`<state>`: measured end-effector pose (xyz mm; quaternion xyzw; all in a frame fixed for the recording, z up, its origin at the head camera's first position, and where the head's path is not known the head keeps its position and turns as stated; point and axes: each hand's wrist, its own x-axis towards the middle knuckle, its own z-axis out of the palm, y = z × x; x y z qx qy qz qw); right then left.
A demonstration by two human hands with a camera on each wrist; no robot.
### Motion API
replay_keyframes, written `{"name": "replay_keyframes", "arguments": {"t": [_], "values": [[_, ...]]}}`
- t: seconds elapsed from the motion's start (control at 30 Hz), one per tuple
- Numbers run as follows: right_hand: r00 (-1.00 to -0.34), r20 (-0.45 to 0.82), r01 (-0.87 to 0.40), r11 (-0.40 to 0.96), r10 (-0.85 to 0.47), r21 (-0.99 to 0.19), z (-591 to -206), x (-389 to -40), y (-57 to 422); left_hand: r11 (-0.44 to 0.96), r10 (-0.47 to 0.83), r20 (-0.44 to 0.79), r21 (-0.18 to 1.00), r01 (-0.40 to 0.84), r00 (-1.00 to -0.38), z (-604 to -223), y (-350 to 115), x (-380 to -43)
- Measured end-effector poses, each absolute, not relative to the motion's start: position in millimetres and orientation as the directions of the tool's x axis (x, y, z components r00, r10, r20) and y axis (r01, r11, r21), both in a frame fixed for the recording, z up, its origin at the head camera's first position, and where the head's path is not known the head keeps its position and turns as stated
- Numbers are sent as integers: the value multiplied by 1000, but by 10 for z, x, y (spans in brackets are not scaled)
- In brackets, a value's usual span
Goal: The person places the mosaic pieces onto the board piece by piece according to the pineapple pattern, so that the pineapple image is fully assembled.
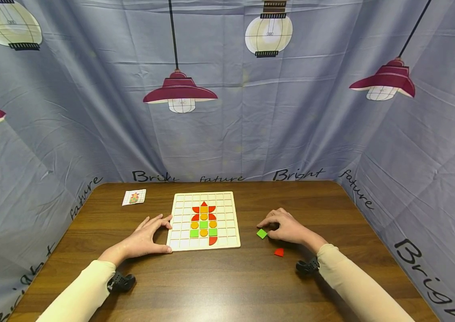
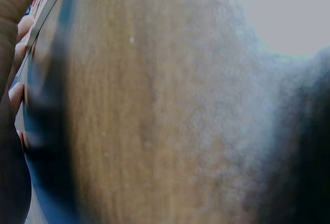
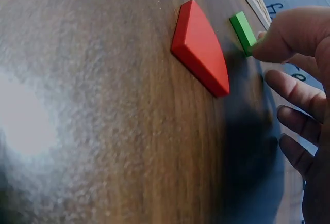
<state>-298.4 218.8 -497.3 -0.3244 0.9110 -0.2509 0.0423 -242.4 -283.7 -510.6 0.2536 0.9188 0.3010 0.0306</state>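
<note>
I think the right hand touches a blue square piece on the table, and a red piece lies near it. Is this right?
Not quite: the square piece that the right hand touches is green, not blue, as the right wrist view shows. The red piece does lie near it on the table.

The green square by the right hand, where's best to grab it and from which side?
Pinch the green square across two opposite side edges, coming from above. It lies flat on the table, thin, so only its edges offer grip. The right hand already touches its right edge with a fingertip; the red piece sits apart.
</note>
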Motion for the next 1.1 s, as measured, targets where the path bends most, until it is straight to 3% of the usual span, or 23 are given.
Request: {"name": "replay_keyframes", "arguments": {"t": [1.1], "values": [[-784,121,-561,613,-608,-556,-5054,-2958,2318,690,485,105,564,454,-868,-5115,-2832,-2423]]}}
